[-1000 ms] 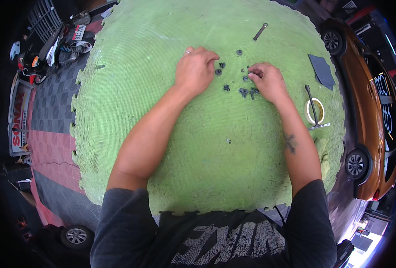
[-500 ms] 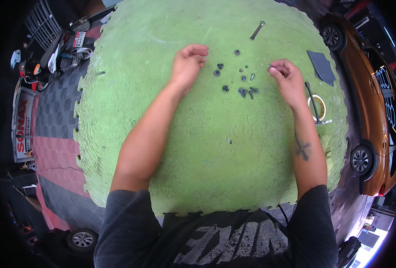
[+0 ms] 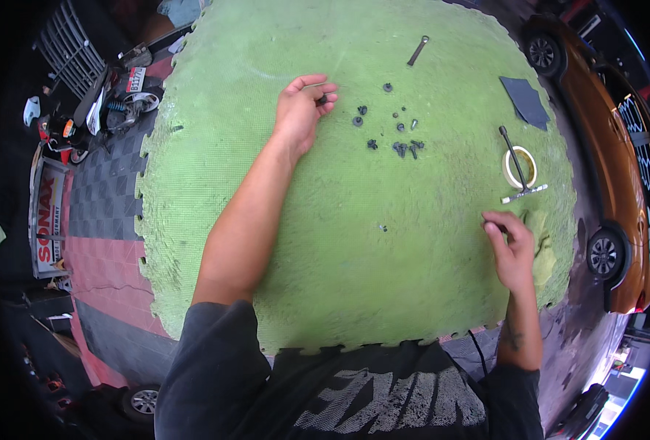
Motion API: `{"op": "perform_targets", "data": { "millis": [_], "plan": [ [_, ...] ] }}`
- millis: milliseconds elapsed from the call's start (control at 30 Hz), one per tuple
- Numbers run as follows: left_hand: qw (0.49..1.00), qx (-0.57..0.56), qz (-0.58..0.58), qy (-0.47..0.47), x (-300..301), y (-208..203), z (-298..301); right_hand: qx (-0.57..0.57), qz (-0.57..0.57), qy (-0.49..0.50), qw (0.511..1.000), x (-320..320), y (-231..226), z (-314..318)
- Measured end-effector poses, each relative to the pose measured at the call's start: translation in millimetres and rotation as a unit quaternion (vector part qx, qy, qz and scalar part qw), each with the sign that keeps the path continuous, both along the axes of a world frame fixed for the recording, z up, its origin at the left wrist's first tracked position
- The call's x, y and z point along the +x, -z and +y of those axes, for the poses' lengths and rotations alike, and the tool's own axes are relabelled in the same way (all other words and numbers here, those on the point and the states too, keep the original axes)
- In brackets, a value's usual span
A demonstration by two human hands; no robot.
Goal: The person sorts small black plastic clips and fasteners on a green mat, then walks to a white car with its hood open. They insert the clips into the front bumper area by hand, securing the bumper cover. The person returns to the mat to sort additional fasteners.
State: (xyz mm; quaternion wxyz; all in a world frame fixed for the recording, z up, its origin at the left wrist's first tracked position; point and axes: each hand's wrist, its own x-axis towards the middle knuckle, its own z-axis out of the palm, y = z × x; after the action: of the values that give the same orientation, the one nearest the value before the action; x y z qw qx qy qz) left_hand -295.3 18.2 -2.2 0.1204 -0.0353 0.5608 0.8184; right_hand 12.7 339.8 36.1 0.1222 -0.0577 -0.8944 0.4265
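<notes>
My left hand (image 3: 300, 110) hovers over the green foam mat (image 3: 325, 279), left of the loose hardware. Its curled fingers grip a small dark piece (image 3: 323, 99) whose exact kind I cannot make out. At the right, my right hand (image 3: 512, 246) pinches something tiny between thumb and forefinger, mostly hidden. Between the hands lie several dark bolts (image 3: 400, 149), some with wide washers like the upper bolt (image 3: 388, 87). A small silvery bolt (image 3: 414, 124) is among them, and tiny bits (image 3: 383, 228) lie nearer to me.
A wrench (image 3: 418, 51) lies at the far side. On the right are a dark sheet (image 3: 526, 103), a tape roll (image 3: 534, 167) under a T-handle wrench (image 3: 515, 158), and a yellow-green cloth (image 3: 544, 257). Beyond the mat stand an orange car (image 3: 611, 147) and a motorcycle (image 3: 90, 103).
My right hand has drawn back toward me, from beside the bolts to near the cloth, still pinching. My left hand has shifted slightly and turned, so the dark piece in its fingers now shows.
</notes>
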Motion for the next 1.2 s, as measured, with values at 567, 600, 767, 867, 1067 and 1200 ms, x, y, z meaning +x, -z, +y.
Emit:
{"op": "perform_targets", "data": {
  "millis": [567,600,767,867,1067,1200],
  "plan": [
    [0.545,-0.669,0.474,0.178,13.0,22.0,38.3,-0.14,0.037,0.298,0.944,251.1,30.6,-5.6],
    [0.545,-0.665,0.474,0.189,1.1,23.1,41.4,-0.144,0.044,0.305,0.94,255.7,28.9,-5.4],
    [0.528,-0.644,0.51,0.216,-33.9,25.5,46.3,-0.118,0.042,0.328,0.936,273.3,23.3,-7.5],
    [0.572,-0.64,0.46,0.227,-53.0,20.7,55.3,-0.126,0.05,0.336,0.932,282.0,25.7,-8.8],
    [0.663,-0.595,0.401,0.212,-70.6,-1.9,95.6,-0.155,0.047,0.363,0.918,296.6,35.7,-15.9],
    [0.606,-0.625,0.419,0.257,-73.9,3.5,114.2,-0.146,0.037,0.383,0.911,298.6,30.1,-23.9]
  ]
}}
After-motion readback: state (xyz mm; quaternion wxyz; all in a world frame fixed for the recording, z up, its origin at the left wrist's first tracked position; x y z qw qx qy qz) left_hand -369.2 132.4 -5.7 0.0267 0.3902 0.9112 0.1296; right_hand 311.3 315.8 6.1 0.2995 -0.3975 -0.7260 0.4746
